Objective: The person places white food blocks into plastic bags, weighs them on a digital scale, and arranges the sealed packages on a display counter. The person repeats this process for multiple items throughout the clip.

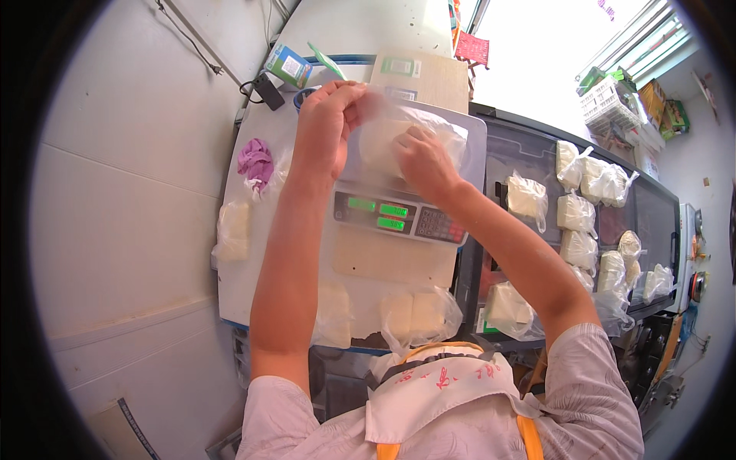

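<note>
A pale block, seemingly tofu point(376, 146), in a thin clear plastic bag point(454, 135) lies on the flat pan of an electronic scale point(474, 155). My left hand point(333, 123) is raised over the pan's left side, thumb and fingers pinching blurred film of the bag. My right hand point(424, 161) is over the block with its fingers curled on the bag; it covers part of the block. Green lit displays point(393, 217) and a keypad point(434, 224) show on the scale's front, below my hands.
Several bagged pale blocks point(577, 211) stand on the dark counter point(532, 164) at right. Nearer me lie more bagged blocks point(417, 313). A purple cloth point(256, 164), a bagged block point(234, 233) and a black adapter point(268, 92) are at left. Cards with printed codes point(290, 66) stand behind.
</note>
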The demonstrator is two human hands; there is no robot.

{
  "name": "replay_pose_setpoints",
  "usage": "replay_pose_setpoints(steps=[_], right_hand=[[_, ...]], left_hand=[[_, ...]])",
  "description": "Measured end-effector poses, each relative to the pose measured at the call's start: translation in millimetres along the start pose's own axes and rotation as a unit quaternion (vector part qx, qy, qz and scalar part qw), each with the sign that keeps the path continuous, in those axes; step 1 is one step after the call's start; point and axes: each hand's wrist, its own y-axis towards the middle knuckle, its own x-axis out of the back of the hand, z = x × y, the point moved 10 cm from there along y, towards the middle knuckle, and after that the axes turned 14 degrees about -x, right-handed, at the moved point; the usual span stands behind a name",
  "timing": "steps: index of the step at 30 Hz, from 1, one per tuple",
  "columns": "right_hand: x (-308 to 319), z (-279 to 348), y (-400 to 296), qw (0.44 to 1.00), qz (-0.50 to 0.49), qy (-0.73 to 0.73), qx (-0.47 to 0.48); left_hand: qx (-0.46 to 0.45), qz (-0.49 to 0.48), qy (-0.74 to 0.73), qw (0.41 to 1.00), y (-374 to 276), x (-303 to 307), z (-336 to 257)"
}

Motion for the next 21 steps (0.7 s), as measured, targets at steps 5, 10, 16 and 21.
replay_pose_setpoints(steps=[5, 10, 16, 21], right_hand=[[-5.5, 1.2, -6.5, 0.999, -0.019, -0.035, -0.008], [-8.6, 2.8, -4.3, 0.999, -0.009, -0.031, -0.018], [6.6, -3.1, -13.5, 0.986, 0.071, -0.149, -0.002], [58.8, -28.3, -17.0, 0.888, 0.260, -0.376, 0.049]], left_hand=[[0.016, 0.000, -0.017, 1.000, -6.6, -0.6, 1.4], [0.020, 0.008, -0.037, 0.999, -9.2, -0.1, -0.2], [0.009, 0.005, -0.019, 1.000, -8.3, 1.3, -1.0], [-0.013, 0.019, -0.023, 0.999, 3.9, 7.7, -7.1]])
